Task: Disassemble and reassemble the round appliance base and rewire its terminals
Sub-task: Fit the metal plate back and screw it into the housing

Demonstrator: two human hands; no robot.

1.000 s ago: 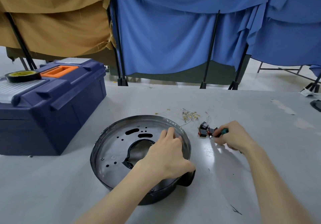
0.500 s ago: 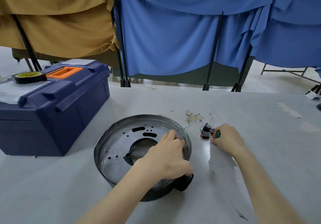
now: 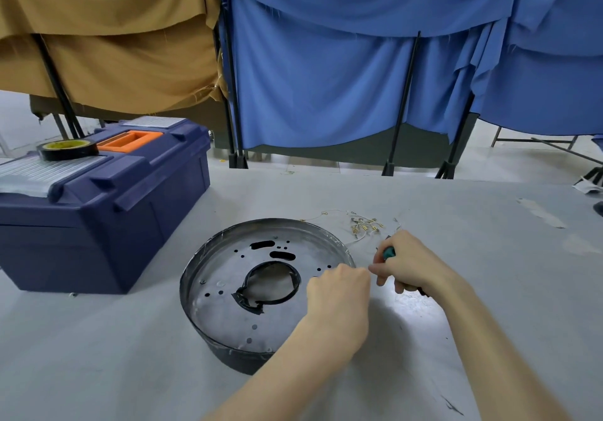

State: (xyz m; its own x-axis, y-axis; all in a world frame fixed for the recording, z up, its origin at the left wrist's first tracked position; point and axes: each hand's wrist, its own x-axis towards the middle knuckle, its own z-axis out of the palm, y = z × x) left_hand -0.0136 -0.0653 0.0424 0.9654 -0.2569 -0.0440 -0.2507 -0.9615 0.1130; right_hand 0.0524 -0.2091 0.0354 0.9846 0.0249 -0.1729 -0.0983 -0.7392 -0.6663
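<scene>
under right hand [image 3: 414,269], green tool [image 3: 389,253] half-hidden

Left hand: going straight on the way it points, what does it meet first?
Probably the right hand, gripping a teal-handled tool just beyond the round base's rim; depth unclear.

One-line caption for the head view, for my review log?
Left hand at the rim of the round metal base, right hand gripping a teal-handled tool, loose terminal wires beyond.

left hand [image 3: 339,293] at right rim of round base [image 3: 228,290] on worktop [image 3: 98,355]; right hand [image 3: 414,264] gripping green-handled tool [image 3: 389,253]; loose terminals [image 3: 365,224] just beyond.
</scene>
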